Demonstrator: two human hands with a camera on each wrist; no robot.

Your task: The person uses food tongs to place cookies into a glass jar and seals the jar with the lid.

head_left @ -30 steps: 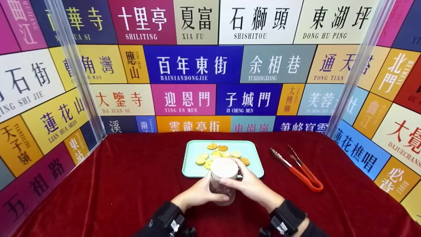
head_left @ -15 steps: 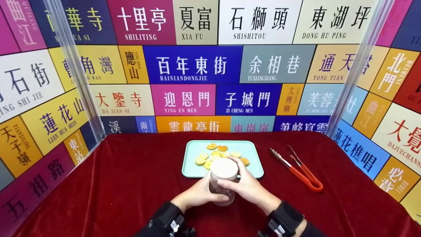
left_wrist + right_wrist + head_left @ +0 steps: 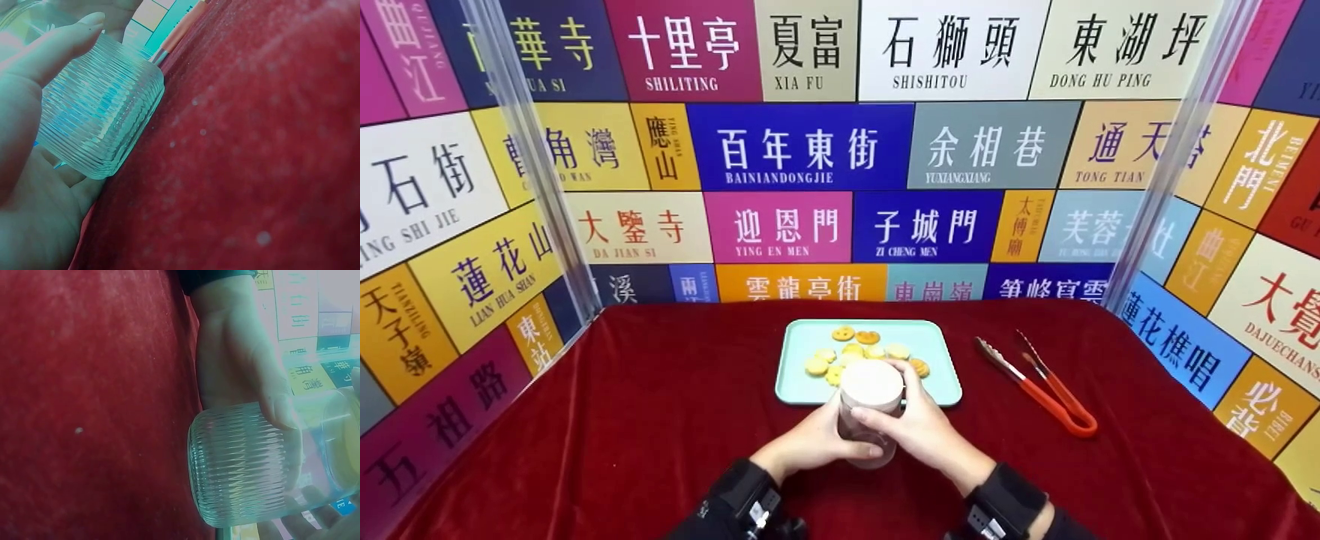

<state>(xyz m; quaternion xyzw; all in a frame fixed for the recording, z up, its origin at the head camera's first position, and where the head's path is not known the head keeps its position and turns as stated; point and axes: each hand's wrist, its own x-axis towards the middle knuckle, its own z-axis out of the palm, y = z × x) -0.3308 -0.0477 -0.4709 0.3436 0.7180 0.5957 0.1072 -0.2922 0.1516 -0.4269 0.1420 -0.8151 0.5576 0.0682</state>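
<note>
Left grip [image 3: 810,441] holds jar [image 3: 242,467]; right grip [image 3: 926,424] (seemingly) its lid [image 3: 872,381].

Jar [image 3: 871,390] before tray [image 3: 937,341], tongs [image 3: 1044,397] right

The head view looks forward and down from high on the near side, taking in the tabletop [image 3: 660,412] and lettered wall [image 3: 806,120]. Both wrist views (each tipped well sideways) sit low and close to the jar [image 3: 247,464], which all three share.
</note>
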